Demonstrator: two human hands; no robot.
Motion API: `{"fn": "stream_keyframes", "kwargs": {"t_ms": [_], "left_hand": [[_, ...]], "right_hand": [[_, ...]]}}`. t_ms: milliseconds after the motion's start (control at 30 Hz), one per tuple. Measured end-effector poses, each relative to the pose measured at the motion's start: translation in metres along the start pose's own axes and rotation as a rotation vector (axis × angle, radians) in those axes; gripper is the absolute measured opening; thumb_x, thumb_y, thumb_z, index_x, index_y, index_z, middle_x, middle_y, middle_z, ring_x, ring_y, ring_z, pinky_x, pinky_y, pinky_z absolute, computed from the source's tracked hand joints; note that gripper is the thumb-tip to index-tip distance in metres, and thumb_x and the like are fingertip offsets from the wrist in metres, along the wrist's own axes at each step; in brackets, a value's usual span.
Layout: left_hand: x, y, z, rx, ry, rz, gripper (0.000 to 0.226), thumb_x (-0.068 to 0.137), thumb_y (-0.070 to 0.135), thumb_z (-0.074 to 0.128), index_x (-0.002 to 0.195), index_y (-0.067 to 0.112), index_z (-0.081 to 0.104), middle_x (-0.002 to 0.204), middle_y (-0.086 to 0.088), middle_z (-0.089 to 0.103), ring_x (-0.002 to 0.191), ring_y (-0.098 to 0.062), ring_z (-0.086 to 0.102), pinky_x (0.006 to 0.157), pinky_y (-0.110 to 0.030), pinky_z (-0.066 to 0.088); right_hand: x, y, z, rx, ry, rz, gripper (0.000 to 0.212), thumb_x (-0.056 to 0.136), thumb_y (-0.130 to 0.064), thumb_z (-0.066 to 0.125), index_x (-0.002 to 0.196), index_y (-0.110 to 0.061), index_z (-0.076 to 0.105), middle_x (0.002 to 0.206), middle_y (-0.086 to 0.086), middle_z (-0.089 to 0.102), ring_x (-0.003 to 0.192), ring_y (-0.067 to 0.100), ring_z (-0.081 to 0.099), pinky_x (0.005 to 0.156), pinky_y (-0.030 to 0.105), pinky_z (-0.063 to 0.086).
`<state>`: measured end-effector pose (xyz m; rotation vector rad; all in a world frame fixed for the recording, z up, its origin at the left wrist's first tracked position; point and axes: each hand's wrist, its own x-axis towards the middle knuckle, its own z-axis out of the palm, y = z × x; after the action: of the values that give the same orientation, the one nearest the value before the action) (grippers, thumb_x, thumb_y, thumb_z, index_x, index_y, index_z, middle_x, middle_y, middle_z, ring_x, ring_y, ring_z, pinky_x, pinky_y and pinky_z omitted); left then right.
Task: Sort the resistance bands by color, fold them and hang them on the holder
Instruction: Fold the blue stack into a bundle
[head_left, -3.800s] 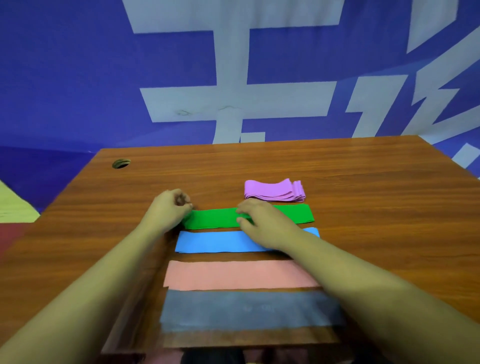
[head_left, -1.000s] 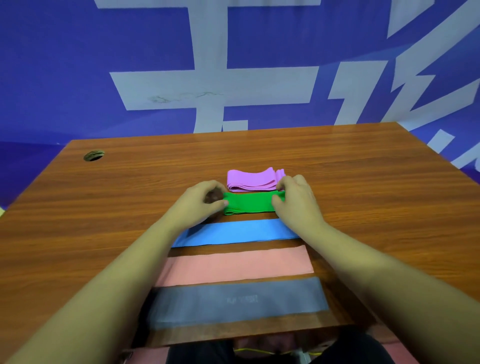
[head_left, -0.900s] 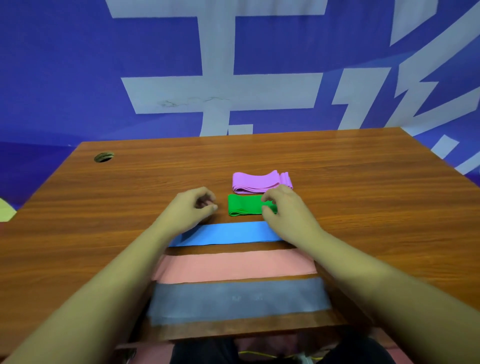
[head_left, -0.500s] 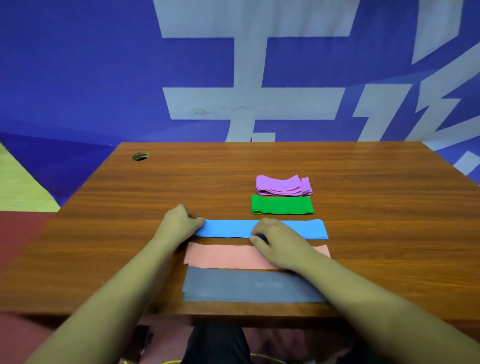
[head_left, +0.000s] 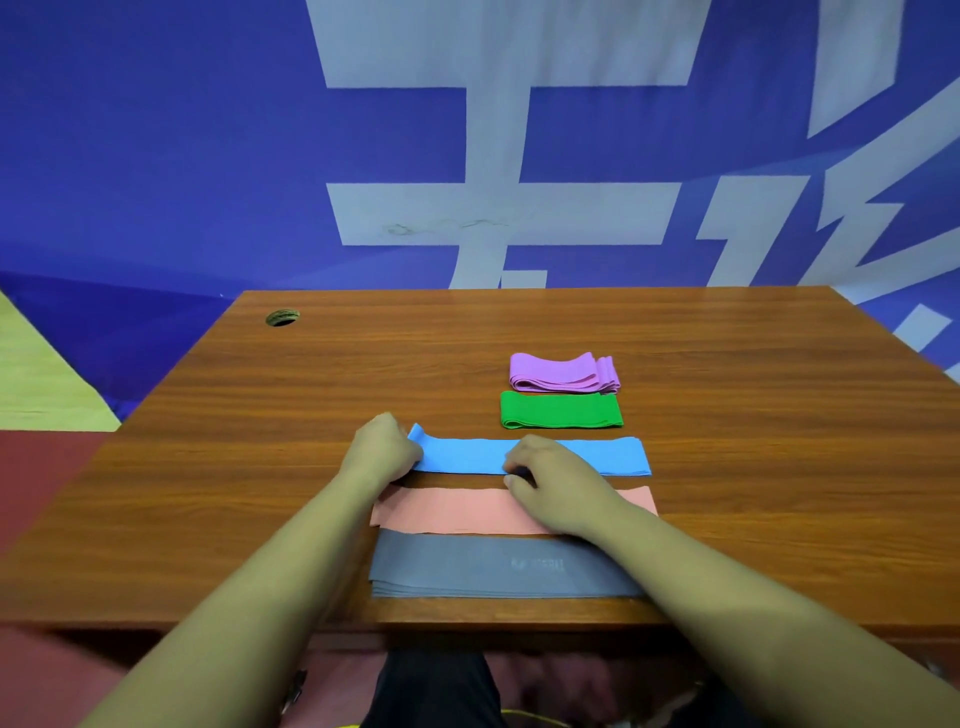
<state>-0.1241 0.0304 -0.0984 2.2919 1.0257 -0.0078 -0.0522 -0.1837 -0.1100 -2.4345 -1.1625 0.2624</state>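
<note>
Five resistance bands lie in a column on the wooden table (head_left: 234, 467). Farthest is a folded purple band (head_left: 563, 372), then a folded green band (head_left: 561, 410). The blue band (head_left: 462, 455) lies flat at full length. My left hand (head_left: 382, 451) grips its left end, whose corner is lifted a little. My right hand (head_left: 558, 480) has its fingers curled on the blue band's middle, at the near edge. Nearer to me lie a flat pink band (head_left: 447, 512) and a flat grey band (head_left: 467, 566). No holder is in view.
A round cable hole (head_left: 282, 317) sits at the table's far left corner. A blue banner with white shapes (head_left: 493, 208) hangs right behind the table. The grey band lies close to the near table edge (head_left: 467, 616).
The green band has been folded short and let go. Both hands moved nearer to the blue band; the left now lifts its left end.
</note>
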Motion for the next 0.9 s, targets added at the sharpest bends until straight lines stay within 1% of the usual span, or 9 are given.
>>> {"fn": "stream_keyframes", "kwargs": {"t_ms": [133,200,300,400,533,600,733,833,900], "left_hand": [[-0.01,0.011,0.0,-0.262,0.062,0.149,0.014,0.076,0.01,0.06,0.083,0.013,0.049,0.073,-0.005,0.065,0.062,-0.018,0.054,0.052,-0.029,0.037],[-0.019,0.025,-0.001,-0.272,0.115,0.273,0.015,0.076,0.01,0.064,0.082,0.015,0.051,0.067,0.003,0.056,0.057,-0.012,0.046,0.051,-0.026,0.034],[-0.032,0.048,0.006,-0.281,0.155,0.445,0.015,0.075,0.013,0.07,0.079,0.018,0.056,0.067,0.008,0.058,0.057,-0.006,0.049,0.052,-0.014,0.037],[-0.038,0.063,0.021,-0.343,0.078,0.534,0.023,0.074,0.021,0.081,0.085,0.018,0.061,0.073,0.008,0.067,0.062,-0.003,0.059,0.058,-0.012,0.045],[-0.041,0.073,0.035,-0.348,-0.037,0.612,0.017,0.079,0.03,0.078,0.089,0.02,0.068,0.085,0.009,0.073,0.076,-0.003,0.066,0.067,-0.019,0.051],[-0.04,0.074,0.038,-0.36,-0.071,0.647,0.003,0.085,0.022,0.072,0.087,0.02,0.07,0.086,0.01,0.074,0.078,0.001,0.066,0.071,-0.017,0.047],[-0.032,0.075,0.044,-0.361,-0.142,0.699,0.007,0.086,0.017,0.069,0.093,0.019,0.071,0.093,0.01,0.074,0.087,-0.002,0.068,0.079,-0.02,0.05],[-0.025,0.071,0.048,-0.34,-0.093,0.752,0.032,0.078,0.023,0.078,0.105,0.02,0.063,0.104,0.012,0.067,0.094,-0.004,0.06,0.076,-0.014,0.042],[-0.019,0.069,0.052,-0.273,-0.139,0.76,0.056,0.072,0.028,0.083,0.121,0.023,0.056,0.115,0.01,0.061,0.106,-0.005,0.055,0.086,-0.015,0.041]], "right_hand": [[0.007,-0.006,-0.009,0.242,0.045,0.139,0.025,0.095,-0.028,0.054,0.105,-0.012,0.07,0.111,0.003,0.068,0.104,0.017,0.06,0.093,0.033,0.047],[0.013,-0.013,-0.019,0.578,0.124,0.301,0.03,0.096,-0.03,0.052,0.099,-0.006,0.07,0.106,0.011,0.07,0.095,0.021,0.065,0.09,0.037,0.05],[0.019,-0.024,-0.035,1.14,0.067,0.495,0.038,0.1,-0.038,0.047,0.102,-0.004,0.064,0.104,0.019,0.071,0.088,0.025,0.068,0.081,0.036,0.054],[0.019,-0.017,-0.045,1.352,0.073,0.59,0.043,0.099,-0.045,0.045,0.096,-0.006,0.062,0.095,0.019,0.072,0.091,0.031,0.07,0.088,0.042,0.055],[0.014,0.008,-0.05,1.402,0.108,0.656,0.036,0.093,-0.043,0.058,0.102,-0.009,0.063,0.1,0.016,0.072,0.093,0.03,0.07,0.087,0.041,0.055],[0.012,0.018,-0.049,1.418,0.128,0.677,0.033,0.09,-0.03,0.067,0.114,-0.009,0.064,0.104,0.012,0.071,0.094,0.029,0.07,0.08,0.037,0.057],[0.012,0.029,-0.046,1.335,0.169,0.722,0.036,0.085,-0.005,0.069,0.12,-0.001,0.059,0.098,0.014,0.068,0.083,0.027,0.07,0.066,0.033,0.058],[0.014,0.034,-0.053,1.305,0.21,0.708,0.025,0.084,-0.001,0.068,0.107,-0.004,0.06,0.094,0.015,0.067,0.073,0.025,0.07,0.06,0.031,0.057],[0.013,0.036,-0.061,1.278,0.188,0.641,0.019,0.084,-0.002,0.069,0.102,-0.005,0.063,0.092,0.015,0.068,0.072,0.024,0.07,0.059,0.029,0.056]]}}
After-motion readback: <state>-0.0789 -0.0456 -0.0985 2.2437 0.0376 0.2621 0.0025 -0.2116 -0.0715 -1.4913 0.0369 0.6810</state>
